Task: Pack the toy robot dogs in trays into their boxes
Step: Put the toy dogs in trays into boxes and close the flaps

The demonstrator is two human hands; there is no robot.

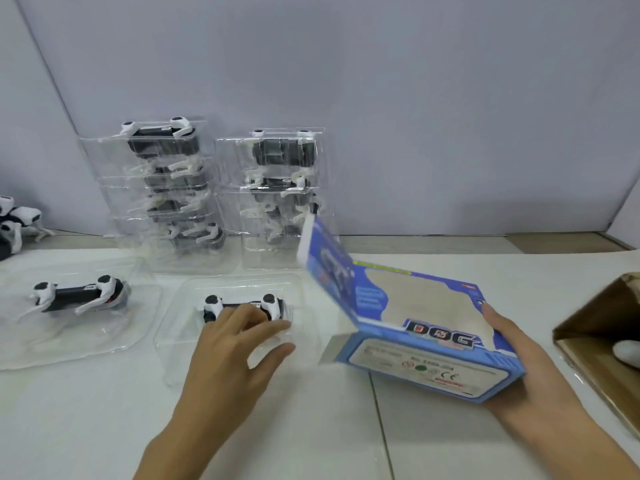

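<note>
A: Head camera, nearest first: what are the hands doing?

B: The right hand (526, 372) grips the near right end of the blue box (426, 337), fingers wrapped along its far side and palm under the end, which keeps it tilted with the open end facing left. Its flap (323, 261) stands up and out of the way, I'd judge so a tray can slide straight in.

A: And the left?

B: The left hand (235, 344) lies over the near middle tray (194, 337), fingers loosely spread on the toy dog (242, 308) and the clear plastic, thumb down at the tray's right edge. It looks like a reach settling into a grasp; I can't tell whether it has closed on it yet.

A: So the dog is still on the desk?

B: Yes, seated in its tray on the white desk (86, 427), just left of the box mouth. Close by, so the move across is short.

A: Farther out?

B: Another dog in a tray (20, 337) lies to the left. Behind, against the wall, two stacks of filled trays (162, 192) wait. Loose dogs (15, 220) sit at the far left edge, and a brown carton (595, 327) is at the right, probably for finished boxes.
</note>
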